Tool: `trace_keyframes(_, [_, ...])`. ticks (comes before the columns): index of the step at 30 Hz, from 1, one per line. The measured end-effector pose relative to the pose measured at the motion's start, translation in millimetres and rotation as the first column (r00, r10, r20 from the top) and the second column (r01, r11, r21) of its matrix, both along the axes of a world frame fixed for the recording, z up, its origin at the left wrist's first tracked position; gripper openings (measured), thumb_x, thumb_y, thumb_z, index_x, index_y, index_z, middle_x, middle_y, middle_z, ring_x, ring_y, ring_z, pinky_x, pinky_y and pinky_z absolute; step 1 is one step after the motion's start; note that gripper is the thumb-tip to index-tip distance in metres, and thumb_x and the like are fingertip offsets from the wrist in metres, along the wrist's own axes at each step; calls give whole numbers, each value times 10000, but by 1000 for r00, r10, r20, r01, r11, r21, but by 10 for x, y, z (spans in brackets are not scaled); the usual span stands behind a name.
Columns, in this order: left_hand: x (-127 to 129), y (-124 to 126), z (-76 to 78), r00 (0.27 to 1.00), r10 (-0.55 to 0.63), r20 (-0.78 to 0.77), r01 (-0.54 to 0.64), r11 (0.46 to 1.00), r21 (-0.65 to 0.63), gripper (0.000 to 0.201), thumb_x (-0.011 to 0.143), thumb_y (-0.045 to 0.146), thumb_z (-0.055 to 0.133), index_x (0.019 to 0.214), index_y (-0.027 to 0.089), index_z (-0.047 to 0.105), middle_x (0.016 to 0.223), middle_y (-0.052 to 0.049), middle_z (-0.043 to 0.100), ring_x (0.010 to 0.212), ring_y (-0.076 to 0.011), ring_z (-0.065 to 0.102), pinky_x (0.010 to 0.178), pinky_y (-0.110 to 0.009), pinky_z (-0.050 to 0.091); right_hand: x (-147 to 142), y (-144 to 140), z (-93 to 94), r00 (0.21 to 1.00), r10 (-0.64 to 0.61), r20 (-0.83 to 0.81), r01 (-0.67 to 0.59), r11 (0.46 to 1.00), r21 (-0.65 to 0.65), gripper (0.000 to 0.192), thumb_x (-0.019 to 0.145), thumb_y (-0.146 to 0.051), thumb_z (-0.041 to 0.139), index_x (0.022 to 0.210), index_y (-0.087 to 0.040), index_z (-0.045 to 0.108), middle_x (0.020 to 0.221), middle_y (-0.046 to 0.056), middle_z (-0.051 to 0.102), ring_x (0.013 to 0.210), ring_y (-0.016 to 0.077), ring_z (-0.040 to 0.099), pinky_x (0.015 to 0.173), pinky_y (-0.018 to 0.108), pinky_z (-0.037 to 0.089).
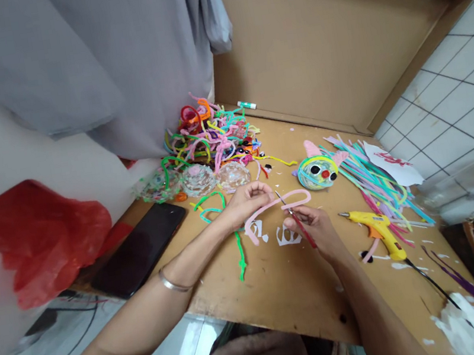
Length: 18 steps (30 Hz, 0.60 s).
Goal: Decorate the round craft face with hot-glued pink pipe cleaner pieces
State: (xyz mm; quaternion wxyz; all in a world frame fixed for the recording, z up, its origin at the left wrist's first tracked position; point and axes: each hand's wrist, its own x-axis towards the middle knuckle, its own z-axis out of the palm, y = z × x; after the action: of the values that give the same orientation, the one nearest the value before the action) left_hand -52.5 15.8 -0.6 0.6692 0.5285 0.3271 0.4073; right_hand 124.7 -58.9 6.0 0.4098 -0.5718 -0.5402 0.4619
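**Pink pipe cleaner held between two hands over a cardboard work surface**

Head view: the left hand (247, 200) closes its fingers around one end of a bent pink pipe cleaner (275, 204), which arches from that hand across to the right and curls down at its lower left end. The right hand (312, 228) sits just below and to the right of the arch, fingers clamped on red-handled scissors (296, 220), whose blades point up and left to the pipe cleaner (whether they actually touch it is too small to tell). The two hands are near each other but apart, with the pink loop bridging the gap. A metal bangle (170, 283) circles the left wrist.

All of it lies over a brown cardboard sheet (282, 290). Under the left forearm trails a green pipe cleaner (240, 255). Beyond the hands stands a small round craft face (318, 172) with pink ears and stuck-on eyes, and behind it a tangled heap of coloured pipe cleaners (212, 133). To the right lie a bundle of straight pipe cleaners (372, 180) and a yellow glue gun (381, 232). A black phone (140, 250) rests at the left edge, beside a red plastic bag (44, 238).
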Motion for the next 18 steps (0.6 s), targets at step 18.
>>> trace_keyframes(18, [-72,37,-53,971,-235,35,219,943,249,445,686,311,810,1070,159,642,1146,-113,653,946,-171,633,824,-290,487,1,-1,39,993,117,28,-116,992,-40,511,610,-571,773,877,-139,720,566,-48,488,514,80,410,502,219,351])
